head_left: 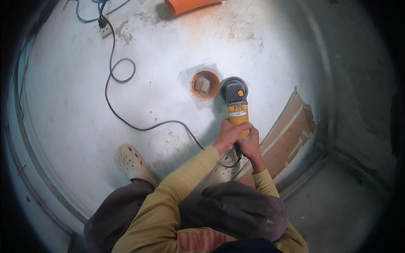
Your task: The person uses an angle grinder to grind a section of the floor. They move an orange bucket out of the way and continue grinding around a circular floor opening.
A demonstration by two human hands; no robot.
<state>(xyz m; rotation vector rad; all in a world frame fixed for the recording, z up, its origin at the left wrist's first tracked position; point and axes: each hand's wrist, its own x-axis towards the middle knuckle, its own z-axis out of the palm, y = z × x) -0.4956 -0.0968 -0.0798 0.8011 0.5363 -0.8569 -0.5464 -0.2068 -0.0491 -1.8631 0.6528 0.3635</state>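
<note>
Both my hands are wrapped round the yellow body of an angle grinder (238,110), whose dark head points away from me. My left hand (228,134) grips it from the left side, and my right hand (249,142) holds the rear part from the right. The grinder's round guard (234,84) is just right of an orange pipe opening (194,90) set in the pale floor. Inside that pipe sits a brownish blocky piece (203,84). A black power cord (162,122) runs from the grinder's rear across the floor to the left.
The cord loops and ends at a white socket block (106,31) at the far left. An orange pipe piece (192,4) lies at the far edge. Flattened brown cardboard (283,137) lies right of my feet, beside a wall. My perforated clogs (134,162) stand on the floor.
</note>
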